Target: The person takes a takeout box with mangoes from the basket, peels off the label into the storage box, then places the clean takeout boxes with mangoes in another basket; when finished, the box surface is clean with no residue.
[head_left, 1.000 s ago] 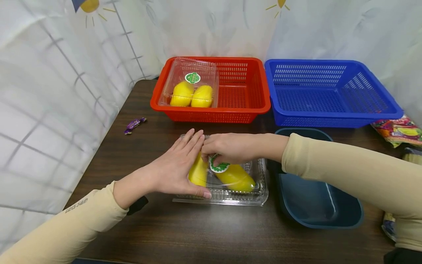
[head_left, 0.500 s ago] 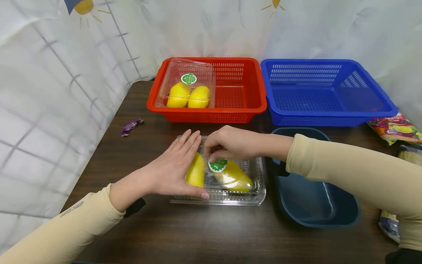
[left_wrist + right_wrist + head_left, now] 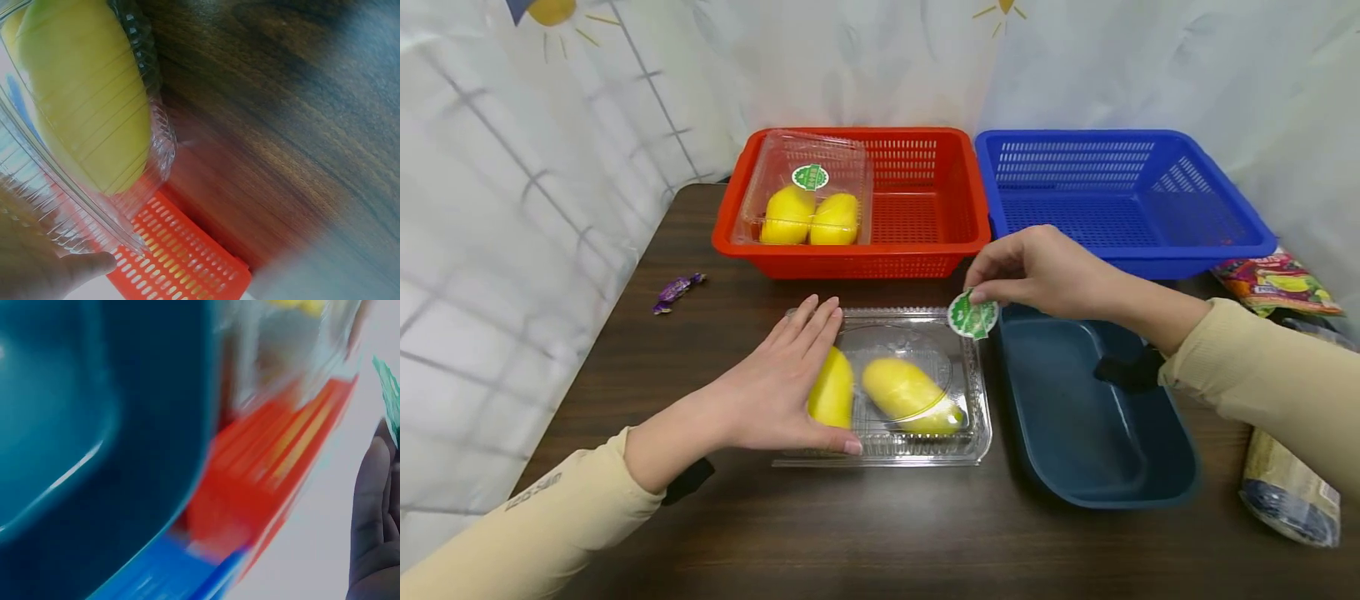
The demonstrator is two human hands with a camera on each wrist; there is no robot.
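Observation:
A clear plastic clamshell box (image 3: 917, 454) lies on the brown table with two yellow mangoes (image 3: 904, 390) inside. My left hand (image 3: 778, 387) rests on the box's left part, fingers straight and thumb along the front side, covering part of one mango. In the left wrist view a mango (image 3: 87, 94) shows through the ribbed plastic wall. My right hand (image 3: 1037, 271) pinches a round green-and-white sticker (image 3: 972, 315) between thumb and fingertips, above the box's far right corner. The sticker (image 3: 389, 394) also shows at the right edge of the right wrist view.
A red basket (image 3: 880, 262) behind holds another clear box of mangoes (image 3: 810, 212) with a green sticker. Beside it stands a blue basket (image 3: 1097, 212). A dark teal tub (image 3: 1082, 417) is right of the box. A purple-wrapped candy (image 3: 677, 292) lies left; packaged goods (image 3: 1288, 483) lie far right.
My right hand has peeled the green sticker off the box lid and moved it to the right and away from me. My left hand stays on the box.

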